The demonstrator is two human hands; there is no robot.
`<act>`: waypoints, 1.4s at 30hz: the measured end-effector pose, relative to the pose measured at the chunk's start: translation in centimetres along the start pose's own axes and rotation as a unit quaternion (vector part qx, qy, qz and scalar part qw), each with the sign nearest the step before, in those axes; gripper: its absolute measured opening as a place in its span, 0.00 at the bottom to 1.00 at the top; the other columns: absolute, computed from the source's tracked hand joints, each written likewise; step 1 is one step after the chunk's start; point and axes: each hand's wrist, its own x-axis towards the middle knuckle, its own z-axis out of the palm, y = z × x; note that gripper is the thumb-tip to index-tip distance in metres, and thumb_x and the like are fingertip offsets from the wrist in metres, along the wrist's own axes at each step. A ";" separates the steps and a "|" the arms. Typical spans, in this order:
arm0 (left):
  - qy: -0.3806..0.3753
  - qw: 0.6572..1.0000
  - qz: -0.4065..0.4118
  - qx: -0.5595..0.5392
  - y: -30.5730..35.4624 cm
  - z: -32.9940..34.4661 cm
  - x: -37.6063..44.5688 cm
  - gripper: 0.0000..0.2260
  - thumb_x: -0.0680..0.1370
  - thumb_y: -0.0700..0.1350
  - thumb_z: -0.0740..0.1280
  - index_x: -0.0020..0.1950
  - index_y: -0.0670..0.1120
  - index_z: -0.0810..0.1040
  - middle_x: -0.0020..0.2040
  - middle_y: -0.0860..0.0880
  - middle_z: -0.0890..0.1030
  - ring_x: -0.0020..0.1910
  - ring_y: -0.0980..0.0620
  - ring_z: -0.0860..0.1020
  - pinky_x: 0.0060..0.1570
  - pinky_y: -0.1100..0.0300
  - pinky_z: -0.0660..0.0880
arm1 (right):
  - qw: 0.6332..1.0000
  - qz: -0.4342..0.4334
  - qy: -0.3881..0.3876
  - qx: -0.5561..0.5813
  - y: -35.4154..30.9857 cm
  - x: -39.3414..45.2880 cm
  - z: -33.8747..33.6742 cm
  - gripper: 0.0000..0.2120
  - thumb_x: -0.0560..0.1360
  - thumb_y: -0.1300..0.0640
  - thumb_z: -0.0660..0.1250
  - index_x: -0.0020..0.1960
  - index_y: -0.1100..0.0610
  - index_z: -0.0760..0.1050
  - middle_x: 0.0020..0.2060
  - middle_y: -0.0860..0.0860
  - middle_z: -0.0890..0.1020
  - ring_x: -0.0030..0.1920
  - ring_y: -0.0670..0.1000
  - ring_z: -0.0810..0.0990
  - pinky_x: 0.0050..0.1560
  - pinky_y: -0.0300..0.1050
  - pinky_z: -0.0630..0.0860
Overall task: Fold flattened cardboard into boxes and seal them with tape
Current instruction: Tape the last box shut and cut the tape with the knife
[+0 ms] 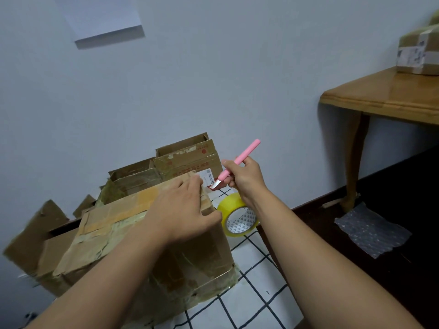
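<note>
The person's left hand lies spread over the far top corner of a worn cardboard box, fingers fairly straight and pressing down on the flap, thumb hooked down over the near edge; that grip is a flat press, not a clench. A strip of tan tape runs along the top of the box, from under this hand away to its left. The box stands on a white cloth with a black grid.

The right hand hovers just beyond and to the right of the left one, apart from it. Its grip is closed round a pink utility knife, fingers curled on the handle, the short blade pointing down and left toward the left hand's fingertips. The blade tip is near the box corner; whether it touches the cardboard I cannot tell.

Directly below the right wrist, just beside the box's right side, a roll of yellow tape stands on edge on the cloth.

Beyond both hands, more opened boxes stand against the pale wall, and flattened cardboard leans well off to the left of the left hand. Far right of the knife grip is a wooden bench carrying a taped parcel, and a sheet of bubble wrap lies on the dark floor below it.
</note>
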 end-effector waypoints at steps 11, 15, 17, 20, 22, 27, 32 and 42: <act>-0.012 1.000 0.008 0.002 0.2 -0.2 -0.1 0.32 0.74 0.68 0.59 0.72 0.51 0.64 0.62 0.51 0.77 0.57 0.51 0.70 0.52 0.57 0.68 | 0.994 0.071 -0.036 0.069 -0.3 0.3 1.0 0.05 0.81 0.63 0.56 0.48 0.63 0.68 0.28 0.57 0.81 0.23 0.48 0.70 0.27 0.40 0.69; -0.016 0.999 0.018 0.024 0.2 -0.2 0.0 0.33 0.70 0.70 0.52 0.67 0.52 0.67 0.64 0.53 0.75 0.54 0.53 0.69 0.52 0.58 0.68 | 0.995 0.063 -0.046 0.063 0.0 -0.1 0.7 0.06 0.82 0.62 0.56 0.48 0.62 0.69 0.28 0.55 0.81 0.24 0.49 0.71 0.26 0.38 0.69; -0.018 0.999 0.017 0.025 0.2 -0.3 0.0 0.34 0.68 0.70 0.50 0.68 0.53 0.68 0.68 0.53 0.73 0.58 0.52 0.70 0.55 0.57 0.69 | 0.995 0.057 -0.056 0.063 0.0 -0.1 0.5 0.06 0.83 0.61 0.57 0.48 0.62 0.70 0.29 0.55 0.81 0.26 0.49 0.72 0.27 0.38 0.71; -0.018 0.999 0.020 0.027 0.3 -0.3 0.0 0.36 0.66 0.71 0.46 0.68 0.55 0.69 0.71 0.54 0.71 0.61 0.52 0.70 0.59 0.58 0.68 | 0.994 0.049 -0.081 0.060 0.2 -0.2 0.3 0.07 0.83 0.60 0.58 0.50 0.62 0.71 0.33 0.57 0.82 0.28 0.50 0.75 0.29 0.38 0.74; -0.014 0.999 0.022 0.031 0.3 -0.3 0.1 0.36 0.66 0.71 0.45 0.65 0.54 0.71 0.68 0.53 0.73 0.58 0.52 0.71 0.58 0.57 0.68 | 0.993 0.046 -0.094 0.057 0.2 -0.2 0.3 0.07 0.83 0.60 0.58 0.51 0.63 0.72 0.34 0.58 0.82 0.29 0.50 0.76 0.30 0.37 0.76; -0.015 0.999 0.022 0.032 0.2 -0.2 0.1 0.35 0.66 0.71 0.46 0.64 0.54 0.71 0.68 0.53 0.74 0.57 0.52 0.71 0.57 0.57 0.68 | 0.992 0.043 -0.101 0.061 0.3 -0.2 0.2 0.08 0.83 0.60 0.59 0.54 0.64 0.71 0.35 0.57 0.83 0.30 0.50 0.77 0.31 0.37 0.77; -0.021 0.999 0.019 0.043 0.4 -0.3 0.1 0.37 0.65 0.71 0.45 0.66 0.54 0.70 0.69 0.54 0.73 0.58 0.52 0.70 0.56 0.58 0.67 | 0.995 0.032 -0.073 0.063 0.6 0.0 0.4 0.08 0.83 0.59 0.60 0.56 0.64 0.70 0.34 0.57 0.83 0.31 0.52 0.78 0.39 0.45 0.79; -0.021 0.998 0.016 0.049 0.4 -0.4 0.1 0.38 0.65 0.71 0.44 0.66 0.54 0.70 0.68 0.54 0.73 0.57 0.53 0.70 0.52 0.60 0.67 | 0.997 0.015 -0.014 0.077 0.8 0.1 0.7 0.02 0.82 0.61 0.61 0.51 0.60 0.71 0.42 0.60 0.82 0.35 0.52 0.82 0.41 0.43 0.81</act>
